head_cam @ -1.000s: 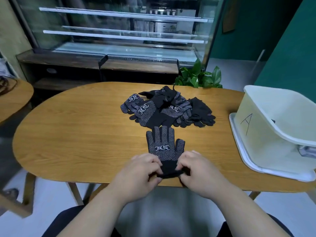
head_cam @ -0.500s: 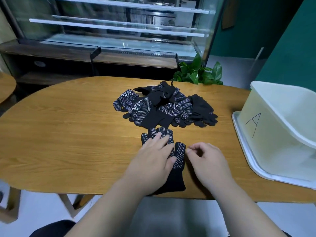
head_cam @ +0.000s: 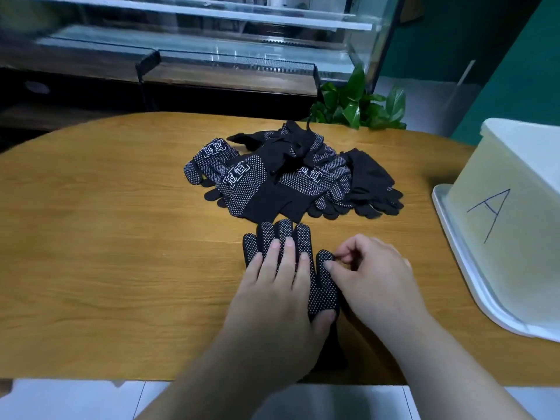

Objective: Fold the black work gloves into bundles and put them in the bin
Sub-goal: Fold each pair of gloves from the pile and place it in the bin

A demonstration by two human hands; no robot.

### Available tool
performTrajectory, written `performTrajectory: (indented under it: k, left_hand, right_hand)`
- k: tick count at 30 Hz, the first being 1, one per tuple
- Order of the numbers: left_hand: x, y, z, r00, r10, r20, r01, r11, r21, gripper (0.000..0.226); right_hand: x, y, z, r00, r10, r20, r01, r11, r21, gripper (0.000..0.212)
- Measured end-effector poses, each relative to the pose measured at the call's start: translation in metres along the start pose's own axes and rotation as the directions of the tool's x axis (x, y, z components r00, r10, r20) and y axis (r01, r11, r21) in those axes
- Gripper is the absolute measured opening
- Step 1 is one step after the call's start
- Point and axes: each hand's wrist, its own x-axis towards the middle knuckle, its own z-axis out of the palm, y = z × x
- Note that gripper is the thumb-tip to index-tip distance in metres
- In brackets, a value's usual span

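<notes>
Glove (head_cam: 323, 287) flat under left hand (head_cam: 278, 301), fingers straight; right hand (head_cam: 374, 277) fingers pinching its thumb; glove pile (head_cam: 272, 180) behind, bin (head_cam: 497, 213) right.

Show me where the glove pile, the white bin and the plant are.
glove pile (head_cam: 245, 183), head view, on a dotted palm.
white bin (head_cam: 521, 262), head view, on its front wall.
plant (head_cam: 353, 112), head view, on a leaf.

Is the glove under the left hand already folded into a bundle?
No, the glove lies flat on the table, its fingers stretched out, under the open left hand.
</notes>
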Motion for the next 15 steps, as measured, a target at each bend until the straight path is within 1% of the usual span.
performTrajectory:
  k: [3, 6, 8, 11, 13, 15]
  left_hand:
    - [0.000, 0.001, -0.001, 1.000, -0.001, -0.008, 0.001, 1.000, 0.003, 0.084]
    - [0.002, 0.000, -0.004, 1.000, -0.017, -0.016, 0.017, 1.000, -0.021, 0.084]
    - [0.004, 0.000, -0.008, 0.999, -0.033, -0.035, 0.031, 0.998, -0.056, 0.078]
    - [0.011, 0.000, -0.009, 0.992, -0.054, -0.118, 0.041, 0.993, -0.109, 0.064]
    - [0.018, -0.002, -0.005, 0.988, -0.032, -0.153, 0.015, 0.994, -0.105, 0.065]
    - [0.023, -0.007, 0.000, 0.988, -0.004, -0.152, -0.006, 0.998, -0.064, 0.068]
  right_hand:
    - [-0.002, 0.002, 0.003, 0.999, -0.022, -0.033, 0.022, 1.000, -0.007, 0.018]
    - [0.002, 0.000, 0.004, 1.000, -0.027, -0.014, 0.027, 1.000, -0.014, 0.013]
    - [0.006, -0.001, 0.004, 1.000, -0.019, 0.004, 0.019, 0.999, -0.044, 0.010]
    - [0.008, -0.002, 0.004, 0.999, 0.009, 0.036, -0.004, 0.993, -0.120, 0.013]
    - [0.007, -0.003, 0.005, 0.999, 0.013, 0.038, -0.007, 0.991, -0.135, 0.013]
    - [0.008, -0.004, 0.005, 0.999, 0.010, 0.035, -0.005, 0.991, -0.131, 0.011]
